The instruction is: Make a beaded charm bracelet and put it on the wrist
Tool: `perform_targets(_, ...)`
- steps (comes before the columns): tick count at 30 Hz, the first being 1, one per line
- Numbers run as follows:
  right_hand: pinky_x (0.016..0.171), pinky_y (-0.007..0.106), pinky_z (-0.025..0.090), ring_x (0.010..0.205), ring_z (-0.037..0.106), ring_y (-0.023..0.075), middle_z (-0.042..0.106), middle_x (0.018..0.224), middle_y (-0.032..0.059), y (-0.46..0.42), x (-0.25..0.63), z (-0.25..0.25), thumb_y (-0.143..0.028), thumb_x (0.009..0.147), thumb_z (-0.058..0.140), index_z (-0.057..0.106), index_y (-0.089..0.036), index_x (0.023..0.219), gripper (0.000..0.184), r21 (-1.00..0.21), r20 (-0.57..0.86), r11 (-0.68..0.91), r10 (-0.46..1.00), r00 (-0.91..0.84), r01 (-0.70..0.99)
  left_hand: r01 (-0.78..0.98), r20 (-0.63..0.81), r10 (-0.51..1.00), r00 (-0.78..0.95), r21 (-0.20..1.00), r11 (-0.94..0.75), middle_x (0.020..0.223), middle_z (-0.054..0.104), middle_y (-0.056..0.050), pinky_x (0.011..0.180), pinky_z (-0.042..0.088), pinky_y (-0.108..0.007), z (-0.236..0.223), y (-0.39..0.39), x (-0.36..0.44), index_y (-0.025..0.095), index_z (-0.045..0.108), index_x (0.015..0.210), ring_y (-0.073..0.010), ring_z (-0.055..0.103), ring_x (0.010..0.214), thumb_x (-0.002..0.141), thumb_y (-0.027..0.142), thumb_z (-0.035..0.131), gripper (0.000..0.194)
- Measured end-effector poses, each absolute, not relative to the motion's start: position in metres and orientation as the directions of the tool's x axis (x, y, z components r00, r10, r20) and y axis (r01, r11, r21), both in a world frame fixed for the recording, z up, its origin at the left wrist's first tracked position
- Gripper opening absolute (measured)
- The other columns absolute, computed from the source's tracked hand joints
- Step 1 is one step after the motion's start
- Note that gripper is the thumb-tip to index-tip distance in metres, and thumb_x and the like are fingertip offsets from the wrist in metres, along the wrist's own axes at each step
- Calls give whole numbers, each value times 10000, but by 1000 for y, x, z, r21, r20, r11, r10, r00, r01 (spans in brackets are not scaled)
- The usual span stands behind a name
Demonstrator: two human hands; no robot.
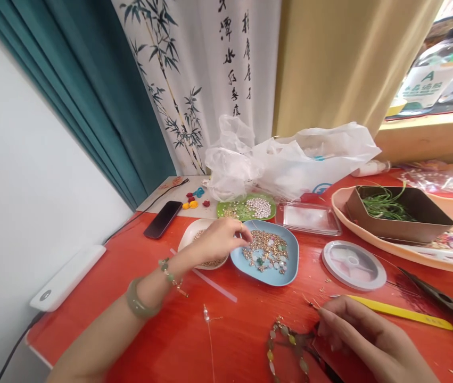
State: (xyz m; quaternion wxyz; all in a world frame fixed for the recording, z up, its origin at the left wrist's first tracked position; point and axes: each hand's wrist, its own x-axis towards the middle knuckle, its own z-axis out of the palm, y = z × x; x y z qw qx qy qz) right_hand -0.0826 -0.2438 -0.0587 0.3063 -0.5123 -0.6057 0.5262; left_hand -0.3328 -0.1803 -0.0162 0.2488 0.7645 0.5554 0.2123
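Note:
My left hand (pixel 222 236) is over the left rim of a blue plate (pixel 237 260) full of gold, clear and green beads. Its thumb and fingers are bent close together, and anything between them is too small to make out. Lower right, my right hand (pixel 364 335) pinches a thin wire-like strand (pixel 310 302). Beside those fingers a bracelet (pixel 270 355) of green, yellow and pale beads lies on the red table, near a dark tool partly hidden by the hand. A short thread with pearl-like beads (pixel 206 315) lies between the hands.
Behind my left hand are a white dish (pixel 186 236) of small gold beads and a green tray (pixel 246 202) of beads. A phone (pixel 163 219) lies left. Rightward are a round clear case (pixel 354 266), yellow tweezers (pixel 402 313), dark pliers (pixel 434 292) and a brown box (pixel 410 229).

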Motion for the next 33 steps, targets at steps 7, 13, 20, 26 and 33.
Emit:
perform_targets(7,522,211,433,524,506,132,547,547,-9,-246,-86,-54,-445,722,531,556,-197,588,283,-962,-173,-115,958,-230,247,730,48,841,538,471,-494,769,690,-7,711,433,-276,-25,-181,-290,216,685,734,-172,586,788,703,90,526,205)
perform_targets(13,514,214,410,511,472,121,512,535,-21,-247,-83,-52,-433,726,549,539,-198,589,273,-978,-164,-141,975,-150,154,780,-41,889,456,500,-377,784,690,-30,719,436,-278,-16,-181,-292,185,682,741,-177,595,797,706,53,502,225)
perform_targets(20,512,217,413,526,477,125,509,551,-17,-235,-71,-51,-417,756,531,516,-207,614,255,-987,-95,-85,993,-67,139,629,106,762,639,499,-597,818,659,-40,759,424,-281,-8,-205,-271,187,669,796,-177,537,836,794,195,545,124)
perform_targets(26,492,221,417,500,480,120,514,529,-13,-234,-68,-55,-428,734,559,531,-192,605,271,-994,-36,-31,998,-47,105,598,233,711,663,407,-691,874,657,-56,758,430,-319,-6,-200,-260,165,638,883,-192,499,881,816,118,474,183)
perform_targets(33,480,196,399,502,464,106,513,540,-23,-229,-67,-60,-444,740,555,538,-195,626,275,-993,-71,-61,991,-110,98,766,-39,864,501,485,-422,807,654,-12,715,410,-285,-1,-188,-304,198,652,787,-157,552,797,768,170,546,111)
